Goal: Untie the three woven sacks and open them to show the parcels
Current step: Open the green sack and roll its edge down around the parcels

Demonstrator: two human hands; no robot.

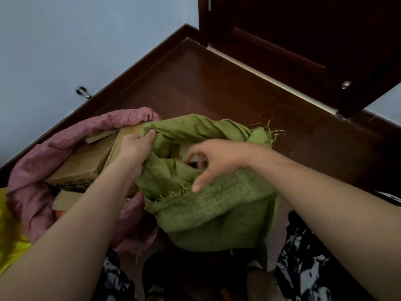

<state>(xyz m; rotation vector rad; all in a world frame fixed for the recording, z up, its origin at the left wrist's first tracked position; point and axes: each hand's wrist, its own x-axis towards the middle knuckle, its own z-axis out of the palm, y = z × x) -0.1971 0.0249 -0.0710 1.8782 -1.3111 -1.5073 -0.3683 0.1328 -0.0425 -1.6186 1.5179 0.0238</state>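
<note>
Dark wood floor (217, 83), pale blue wall (76, 40), brown door (303, 29). Two sacks: pink sack (28, 161) open, boxes showing; green sack (217, 203) beside it. Left hand (135, 148) pinches its rim, right hand (217, 157) spread above.

Two sacks on floor (217, 88), touching: left sack (32, 166) open with cardboard boxes (80, 161) inside; right sack (217, 205) in front of person's feet. Third sack (10, 231) at far left edge. Door (303, 40) behind right, wall (76, 40) behind left, doorstop (82, 92) on wall
</note>
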